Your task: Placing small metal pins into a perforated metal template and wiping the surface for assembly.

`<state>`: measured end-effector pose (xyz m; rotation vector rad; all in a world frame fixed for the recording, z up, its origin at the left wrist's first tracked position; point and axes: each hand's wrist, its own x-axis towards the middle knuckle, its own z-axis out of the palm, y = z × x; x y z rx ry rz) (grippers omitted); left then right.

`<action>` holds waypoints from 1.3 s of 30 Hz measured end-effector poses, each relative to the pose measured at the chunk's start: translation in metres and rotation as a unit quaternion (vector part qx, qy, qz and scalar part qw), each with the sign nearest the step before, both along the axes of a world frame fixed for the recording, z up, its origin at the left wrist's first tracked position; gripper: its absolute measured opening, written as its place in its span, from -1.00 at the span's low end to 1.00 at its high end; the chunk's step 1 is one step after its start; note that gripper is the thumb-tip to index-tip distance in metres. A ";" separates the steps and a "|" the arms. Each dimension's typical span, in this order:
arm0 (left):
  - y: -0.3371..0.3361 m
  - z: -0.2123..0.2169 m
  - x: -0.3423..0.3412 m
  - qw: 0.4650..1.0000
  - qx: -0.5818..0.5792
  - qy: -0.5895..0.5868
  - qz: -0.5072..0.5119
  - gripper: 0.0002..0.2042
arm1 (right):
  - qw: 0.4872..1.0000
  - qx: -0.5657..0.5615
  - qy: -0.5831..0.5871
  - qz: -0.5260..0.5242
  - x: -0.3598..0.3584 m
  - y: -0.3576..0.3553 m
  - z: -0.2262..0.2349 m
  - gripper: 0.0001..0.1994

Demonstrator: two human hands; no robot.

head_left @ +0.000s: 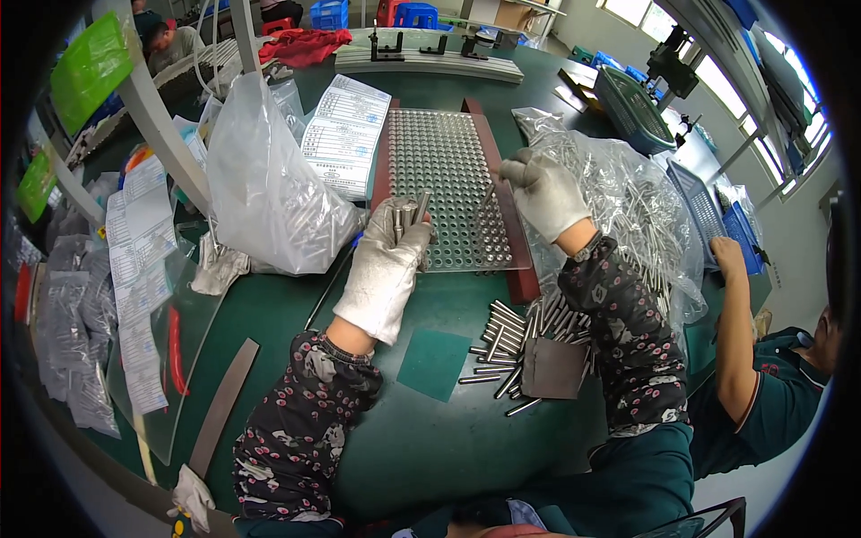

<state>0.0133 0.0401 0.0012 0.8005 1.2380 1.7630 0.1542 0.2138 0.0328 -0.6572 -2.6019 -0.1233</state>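
My left hand [392,255], in a white glove, is closed around a bunch of short metal pins [408,215] at the near left edge of a clear perforated tray [439,157]. My right hand [543,190], also gloved, pinches a single metal pin [490,194] and holds it tilted over the tray's right side. Several pins stand in the tray's near holes [484,242]. A loose pile of metal pins [507,345] lies on the green table below my right forearm.
A clear bag of metal pins [641,211] lies right of the tray, a crumpled plastic bag [265,184] and a printed sheet [345,130] left of it. Blue baskets [632,108] stand at the far right. Another person's arm [740,332] reaches in at the right.
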 end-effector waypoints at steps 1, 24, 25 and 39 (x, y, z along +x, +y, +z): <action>-0.001 0.002 0.001 1.000 -0.003 0.002 0.000 -0.91 | 0.998 0.054 -0.026 0.024 0.004 -0.003 0.000 -0.81; -0.003 0.000 0.004 0.999 0.018 0.000 -0.027 -0.90 | 0.991 0.016 -0.131 0.025 0.007 -0.011 -0.003 -0.69; -0.001 0.000 0.004 0.999 0.026 0.011 -0.025 -0.90 | 0.991 0.018 -0.130 0.024 0.007 -0.010 0.003 -0.69; 0.001 -0.005 0.008 0.999 0.023 -0.037 -0.025 -0.90 | 0.863 -0.427 0.248 0.107 -0.020 -0.045 0.046 -0.91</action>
